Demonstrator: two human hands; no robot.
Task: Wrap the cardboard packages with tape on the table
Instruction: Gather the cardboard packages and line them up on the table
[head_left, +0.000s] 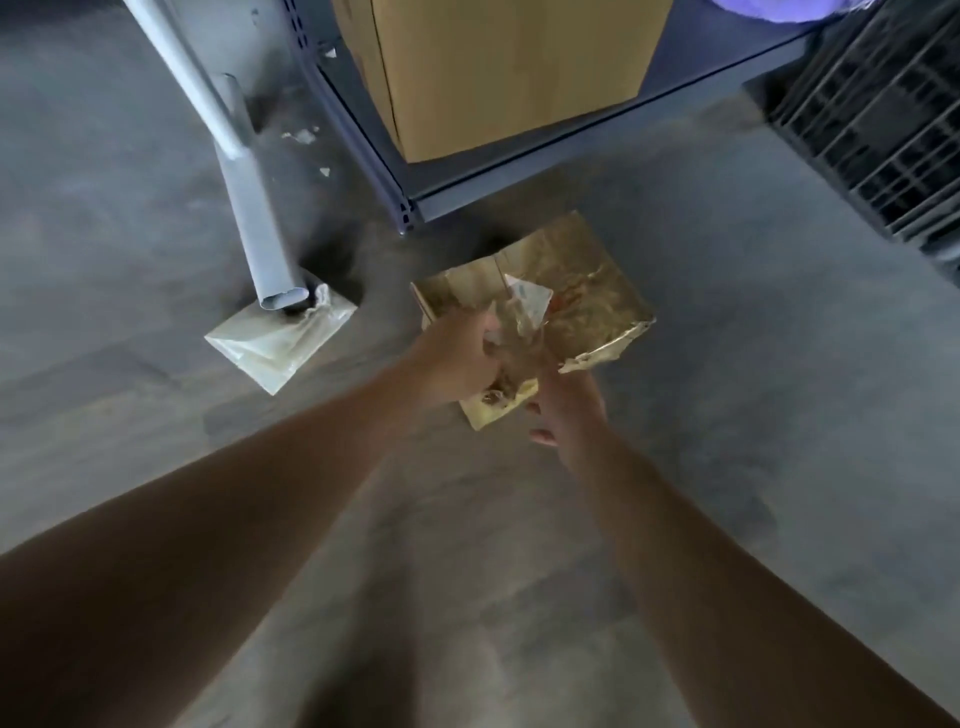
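While my left hand (457, 361) grips the near edge of the tape-wrapped cardboard package (592, 296) with curled fingers, my right hand (569, 408) holds its lower corner. I hold the package over the grey floor (727, 415), near a metal shelf (519, 171) carrying a big cardboard box (498, 67). To the left stands a grey table leg (249, 218).

Both bare forearms reach toward twelve o'clock, converging. The left hand (457, 358) curls its fingers on the package (587, 291); the right hand (569, 410), at its four o'clock, grips the package's near edge.
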